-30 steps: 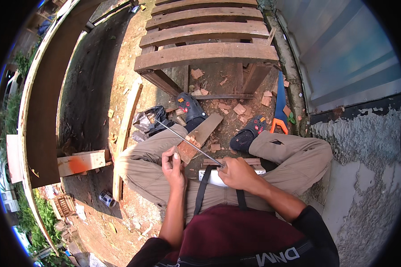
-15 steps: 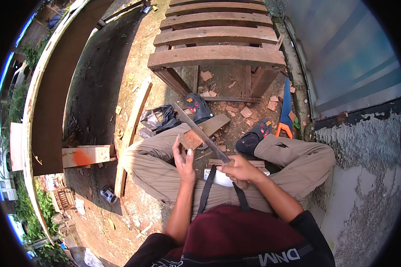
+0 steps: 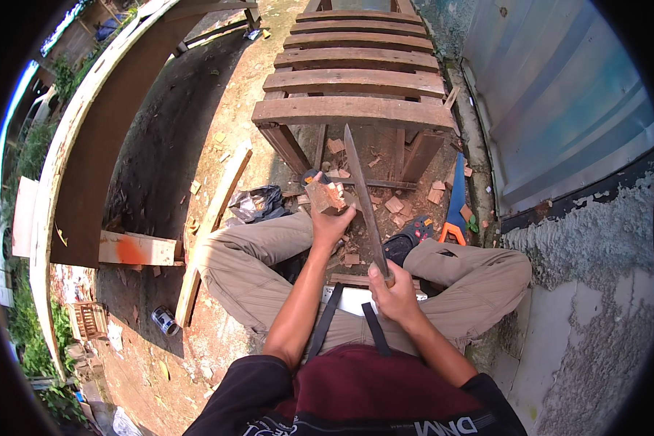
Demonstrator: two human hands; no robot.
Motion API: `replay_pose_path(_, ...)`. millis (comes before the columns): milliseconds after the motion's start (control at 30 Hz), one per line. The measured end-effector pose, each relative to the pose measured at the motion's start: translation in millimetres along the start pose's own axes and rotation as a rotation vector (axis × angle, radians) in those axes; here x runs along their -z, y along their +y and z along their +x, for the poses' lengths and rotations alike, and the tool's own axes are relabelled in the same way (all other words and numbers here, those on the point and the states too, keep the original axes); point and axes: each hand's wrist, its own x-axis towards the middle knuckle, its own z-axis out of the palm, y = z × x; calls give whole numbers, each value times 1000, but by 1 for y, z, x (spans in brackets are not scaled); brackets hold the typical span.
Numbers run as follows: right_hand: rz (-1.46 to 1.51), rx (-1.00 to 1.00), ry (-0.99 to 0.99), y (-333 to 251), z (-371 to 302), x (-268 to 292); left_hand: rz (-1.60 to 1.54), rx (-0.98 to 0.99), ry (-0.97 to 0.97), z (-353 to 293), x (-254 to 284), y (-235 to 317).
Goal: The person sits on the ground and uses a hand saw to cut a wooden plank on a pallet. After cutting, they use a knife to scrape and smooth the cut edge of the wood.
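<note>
My left hand (image 3: 330, 219) is closed around a piece of wood (image 3: 323, 198), raised over the ground between my legs. The wood has a rough, reddish face, and the fingers hide part of it. In my right hand (image 3: 395, 292) is the handle of a machete (image 3: 364, 185), its long dark blade pointing up and away from me. The blade passes just right of the left hand and the wood; whether it touches them I cannot tell.
A slatted wooden bench (image 3: 352, 110) stands ahead, with wood chips (image 3: 395, 205) beneath it. A blue saw with an orange handle (image 3: 453, 234) lies by the right wall. To the left are a long timber (image 3: 214, 229), a black plastic bag (image 3: 258, 204) and a can (image 3: 165, 320).
The machete has swung from pointing up-left across the wood to nearly straight ahead. My left hand has moved forward and right, turning the wood. My right hand has shifted slightly toward me.
</note>
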Motion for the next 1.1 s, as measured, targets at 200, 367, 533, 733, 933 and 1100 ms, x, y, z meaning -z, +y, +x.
replay_pose_path(200,-369,420,301,-85,18,38,7,-114,-175,14,-7,74)
replay_pose_path(367,-148,456,230,-112,51,33,-63,-126,-337,-10,-29,130)
replay_pose_path(533,-15,549,194,-97,43,22,-143,-63,-383,-39,-31,138)
replay_pose_path(733,-198,549,149,-104,18,40,-95,-54,-424,-47,-31,153)
replay_pose_path(933,161,372,238,-128,21,73,-253,-99,-383,-40,-28,148)
replay_pose_path(1100,-523,609,561,-150,11,93,-192,-110,-306,-29,-38,160)
